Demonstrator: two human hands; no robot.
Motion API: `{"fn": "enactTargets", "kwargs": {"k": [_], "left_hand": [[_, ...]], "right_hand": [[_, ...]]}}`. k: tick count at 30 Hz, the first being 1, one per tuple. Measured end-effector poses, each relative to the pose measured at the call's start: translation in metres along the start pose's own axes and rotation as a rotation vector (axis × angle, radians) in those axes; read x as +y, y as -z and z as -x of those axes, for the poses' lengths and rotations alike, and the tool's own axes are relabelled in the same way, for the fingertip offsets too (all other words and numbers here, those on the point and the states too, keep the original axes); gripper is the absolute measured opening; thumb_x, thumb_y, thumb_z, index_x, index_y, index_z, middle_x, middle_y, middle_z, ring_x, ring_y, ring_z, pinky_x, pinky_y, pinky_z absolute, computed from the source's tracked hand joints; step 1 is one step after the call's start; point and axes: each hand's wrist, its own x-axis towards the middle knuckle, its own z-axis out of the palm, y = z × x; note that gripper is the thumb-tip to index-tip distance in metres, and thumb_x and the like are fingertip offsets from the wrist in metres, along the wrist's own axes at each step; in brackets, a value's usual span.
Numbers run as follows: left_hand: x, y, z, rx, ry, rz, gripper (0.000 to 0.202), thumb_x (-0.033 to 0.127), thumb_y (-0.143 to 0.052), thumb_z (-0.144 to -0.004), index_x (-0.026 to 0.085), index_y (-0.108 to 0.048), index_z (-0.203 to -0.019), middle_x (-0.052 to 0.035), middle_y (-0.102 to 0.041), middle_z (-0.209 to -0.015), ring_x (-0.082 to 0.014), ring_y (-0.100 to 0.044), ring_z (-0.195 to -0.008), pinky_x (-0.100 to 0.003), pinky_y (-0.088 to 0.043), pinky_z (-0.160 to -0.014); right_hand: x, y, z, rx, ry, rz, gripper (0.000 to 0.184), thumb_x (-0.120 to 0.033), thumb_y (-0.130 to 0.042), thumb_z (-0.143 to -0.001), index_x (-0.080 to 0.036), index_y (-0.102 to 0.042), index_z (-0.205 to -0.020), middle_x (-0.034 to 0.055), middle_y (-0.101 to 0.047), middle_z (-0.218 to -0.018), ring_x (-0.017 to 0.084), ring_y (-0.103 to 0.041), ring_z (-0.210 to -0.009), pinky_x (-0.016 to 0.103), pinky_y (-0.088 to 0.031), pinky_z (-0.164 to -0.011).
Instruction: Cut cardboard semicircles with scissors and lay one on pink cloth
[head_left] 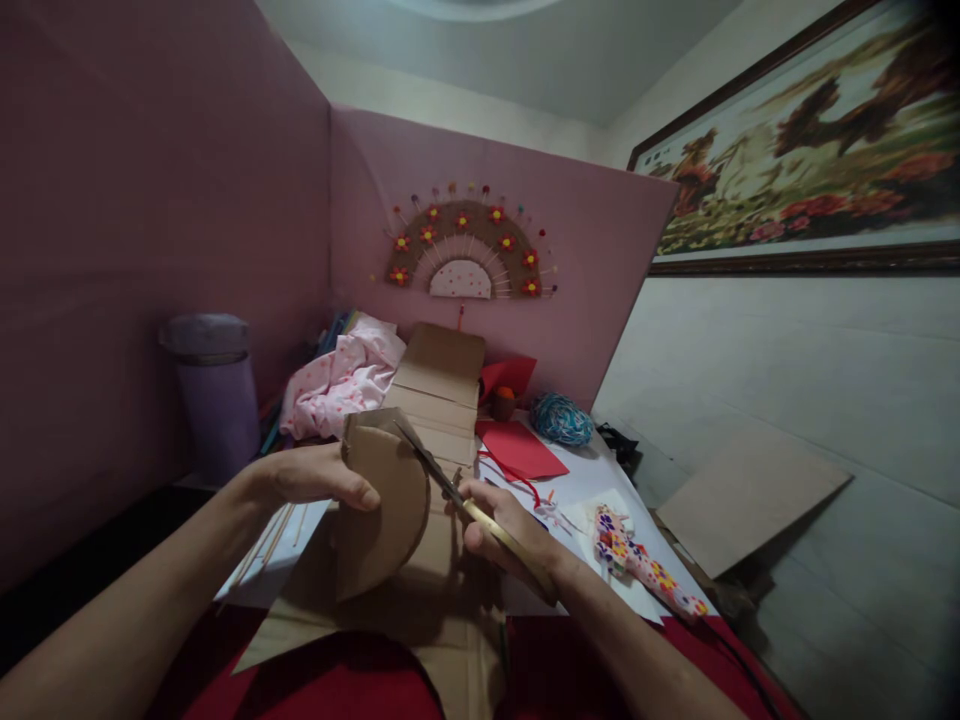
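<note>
My left hand (322, 478) grips a half-round piece of brown cardboard (386, 510), thumb on its front face and fingers behind. In my right hand (499, 520) is a pair of scissors (442, 480) with yellowish handles. The blades lie against the upper right edge of the half-round piece, slanting up to the left. Below both hands, a larger cardboard sheet (439, 605) with a curved cut-out runs toward me. Folded cardboard panels (439, 385) extend away behind it on the table.
Pink boards stand at the left and back, with a flower-trimmed cardboard fan (463, 222) on the back one. Around the table are a purple tumbler (217, 400), dotted cloth (345, 375), red sheets (521, 450), blue yarn (562, 418), thin sticks (262, 545) and a flower-patterned glue gun (645, 560).
</note>
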Motion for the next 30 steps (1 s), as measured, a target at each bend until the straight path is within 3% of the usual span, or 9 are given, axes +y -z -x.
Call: {"fn": "enactTargets", "kwargs": {"k": [6,17,25,30], "left_hand": [[-0.0067,0.0034,-0.0010,-0.028,0.030,-0.016,0.030,0.030,-0.073,-0.059,0.014,-0.072,-0.085,-0.0069,-0.072,-0.079,-0.0209,-0.066,-0.071,-0.030,-0.053,-0.064],[-0.0055,0.0043,0.0003,-0.065,0.010,-0.053,0.033,0.027,-0.071,-0.061,0.015,-0.073,-0.091,-0.0083,-0.073,-0.086,-0.0230,-0.067,-0.076,-0.031,-0.054,-0.066],[-0.0103,0.0059,-0.0003,-0.056,0.023,-0.027,0.028,0.025,-0.071,-0.061,0.015,-0.073,-0.087,-0.0080,-0.073,-0.080,-0.0215,-0.067,-0.071,-0.028,-0.053,-0.060],[-0.0067,0.0033,0.0002,-0.048,0.033,-0.028,0.029,0.027,-0.070,-0.061,0.016,-0.073,-0.088,-0.0075,-0.073,-0.081,-0.0210,-0.066,-0.070,-0.029,-0.053,-0.060]], "right_hand": [[0.0025,-0.0033,-0.0018,0.029,0.003,0.001,0.049,-0.062,-0.068,-0.063,-0.017,-0.056,-0.077,-0.0069,-0.045,-0.054,0.008,-0.036,-0.047,0.019,-0.028,-0.044],[0.0107,-0.0064,-0.0033,0.081,0.033,0.081,0.022,-0.034,-0.068,-0.067,-0.019,-0.053,-0.071,-0.0033,-0.057,-0.056,0.011,-0.049,-0.051,0.019,-0.035,-0.048],[0.0066,-0.0061,-0.0037,0.082,0.014,0.070,0.018,-0.028,-0.068,-0.065,-0.019,-0.053,-0.068,-0.0041,-0.057,-0.055,0.011,-0.051,-0.051,0.019,-0.036,-0.048],[0.0106,-0.0003,-0.0041,0.009,-0.040,-0.033,0.019,-0.027,-0.065,-0.065,-0.018,-0.058,-0.080,-0.0069,-0.054,-0.054,0.008,-0.046,-0.045,0.017,-0.034,-0.044]]}}
